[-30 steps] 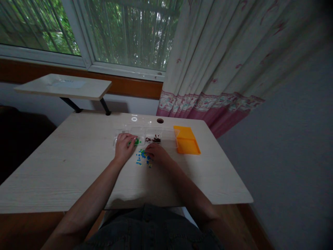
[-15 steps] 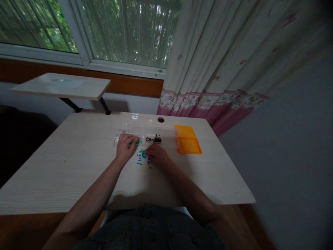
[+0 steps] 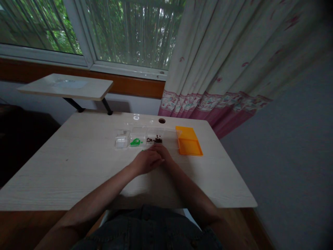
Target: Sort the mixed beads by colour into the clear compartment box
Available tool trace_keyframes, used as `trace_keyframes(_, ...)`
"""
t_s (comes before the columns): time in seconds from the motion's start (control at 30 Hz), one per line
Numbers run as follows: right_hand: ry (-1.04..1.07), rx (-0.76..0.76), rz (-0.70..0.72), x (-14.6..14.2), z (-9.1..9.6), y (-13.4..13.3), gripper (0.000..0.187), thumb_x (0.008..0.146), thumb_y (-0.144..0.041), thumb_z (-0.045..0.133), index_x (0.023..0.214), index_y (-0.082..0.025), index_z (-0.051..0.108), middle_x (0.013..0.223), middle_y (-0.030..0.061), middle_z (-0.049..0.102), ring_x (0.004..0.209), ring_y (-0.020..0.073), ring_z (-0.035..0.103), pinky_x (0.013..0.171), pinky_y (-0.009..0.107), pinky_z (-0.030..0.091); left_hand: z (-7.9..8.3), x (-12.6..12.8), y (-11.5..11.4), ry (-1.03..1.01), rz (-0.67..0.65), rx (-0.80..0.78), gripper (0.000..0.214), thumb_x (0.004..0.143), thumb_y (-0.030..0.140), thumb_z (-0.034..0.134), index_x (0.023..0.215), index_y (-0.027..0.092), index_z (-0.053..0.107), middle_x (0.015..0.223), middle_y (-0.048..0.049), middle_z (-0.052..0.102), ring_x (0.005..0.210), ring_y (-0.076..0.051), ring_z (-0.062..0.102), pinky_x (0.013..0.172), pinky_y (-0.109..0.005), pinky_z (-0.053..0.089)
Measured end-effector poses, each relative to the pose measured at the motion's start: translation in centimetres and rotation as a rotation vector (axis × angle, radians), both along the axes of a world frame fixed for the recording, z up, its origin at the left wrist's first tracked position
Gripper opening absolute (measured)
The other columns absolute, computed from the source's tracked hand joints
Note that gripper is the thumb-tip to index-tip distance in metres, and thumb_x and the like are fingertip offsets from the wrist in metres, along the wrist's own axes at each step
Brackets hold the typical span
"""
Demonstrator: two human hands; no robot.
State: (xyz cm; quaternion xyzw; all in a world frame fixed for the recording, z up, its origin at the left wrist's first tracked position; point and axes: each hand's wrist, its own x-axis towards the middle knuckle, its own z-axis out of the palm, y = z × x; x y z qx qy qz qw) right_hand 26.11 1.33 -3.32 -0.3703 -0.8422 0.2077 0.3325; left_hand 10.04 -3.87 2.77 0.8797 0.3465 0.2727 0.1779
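Observation:
My left hand (image 3: 147,161) lies across the front of my right hand (image 3: 163,152), low over the tabletop, its fingers bent and close together. The right hand's fingers are also curled, with the tips mostly hidden behind the left. Both hands cover the spot where small blue and yellow pieces lay; only a speck of green shows beside them. Just beyond is a clear plastic compartment box (image 3: 129,145). Small green pieces (image 3: 135,142) fill one of its compartments, and dark brown pieces (image 3: 157,140) lie in the one to the right. The leftmost compartment holds nothing visible.
An open orange case (image 3: 191,147) lies right of the clear box on the pale wooden table (image 3: 85,166). A round cable hole (image 3: 161,121) is near the back edge. A raised shelf (image 3: 70,86) stands at back left, and a curtain (image 3: 208,76) hangs behind.
My left hand has moved from the green pieces' compartment rightward and nearer to me, over the loose pieces and against my right hand. The right hand has hardly moved.

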Motion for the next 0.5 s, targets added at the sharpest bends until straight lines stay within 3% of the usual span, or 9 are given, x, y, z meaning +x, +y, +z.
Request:
trace_keyframes(0.1,0.015,0.027,-0.012,0.1,-0.4,0.2,0.014,0.087,-0.02,0.066,0.094,-0.021,0.078,0.092,0.0073,0.073,0.093,0.0207,0.065,0.089,0.035,0.052,0.1,3.7,-1.7,0.118,-0.255,-0.044,0.04,0.093,0.048,0.054,0.067,0.021,0.066,0.066,-0.0069,0.066,0.06,-0.018,0.058,0.058,-0.03,0.037)
trace_keyframes(0.2,0.025,0.058,-0.052,0.2,-0.7,0.3,0.016,0.089,-0.022,0.064,0.097,-0.023,0.077,0.095,0.0069,0.073,0.094,0.0201,0.063,0.089,0.035,0.052,-0.9,6.2,-2.7,0.015,-0.301,-0.145,0.041,0.094,0.047,0.053,0.066,0.019,0.065,0.063,-0.0055,0.066,0.055,-0.016,0.054,0.055,-0.029,0.033)
trace_keyframes(0.33,0.028,0.079,-0.077,0.7,-0.8,0.4,0.017,0.089,-0.023,0.063,0.099,-0.023,0.077,0.095,0.0077,0.071,0.094,0.0208,0.062,0.088,0.037,0.052,-2.0,7.0,-3.0,-0.229,-0.213,-0.413,0.039,0.098,0.042,0.047,0.072,0.018,0.064,0.062,-0.0023,0.063,0.056,-0.013,0.054,0.055,-0.026,0.035)
trace_keyframes(0.5,0.112,0.086,-0.069,1.0,-0.7,0.3,0.019,0.089,-0.03,0.065,0.099,-0.021,0.078,0.094,0.0086,0.07,0.092,0.0217,0.062,0.083,0.035,0.052,-0.9,4.3,-1.1,-0.445,-0.015,-0.596,0.045,0.099,0.049,0.038,0.077,0.018,0.062,0.046,0.0041,0.048,0.045,-0.01,0.046,0.051,-0.023,0.038)
